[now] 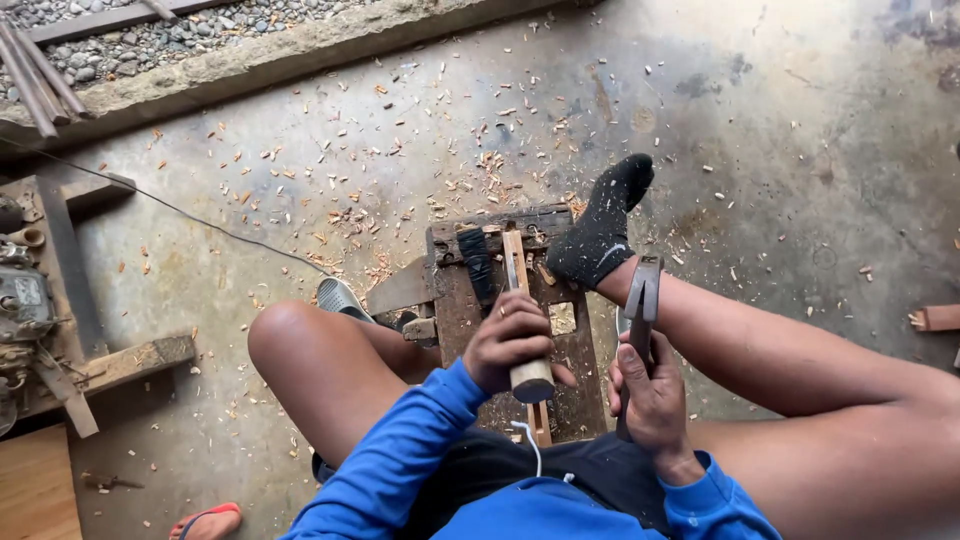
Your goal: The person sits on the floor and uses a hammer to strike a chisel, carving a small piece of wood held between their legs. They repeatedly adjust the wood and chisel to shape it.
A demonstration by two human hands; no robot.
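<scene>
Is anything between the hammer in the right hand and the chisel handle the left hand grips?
Nothing visible. The hammer in the right hand is beside the chisel handle gripped by the left hand, open gap between.

1. The small wooden worktop [560, 330] is hemmed in: a socked foot [600, 235] rests on its far right corner.
2. A bent knee [300, 345] blocks the worktop's left side.
3. Beyond the worktop's far edge, the chip-strewn concrete floor [780, 130] lies open.
4. Far left of it stand wooden frames and machinery [30, 300].
</scene>
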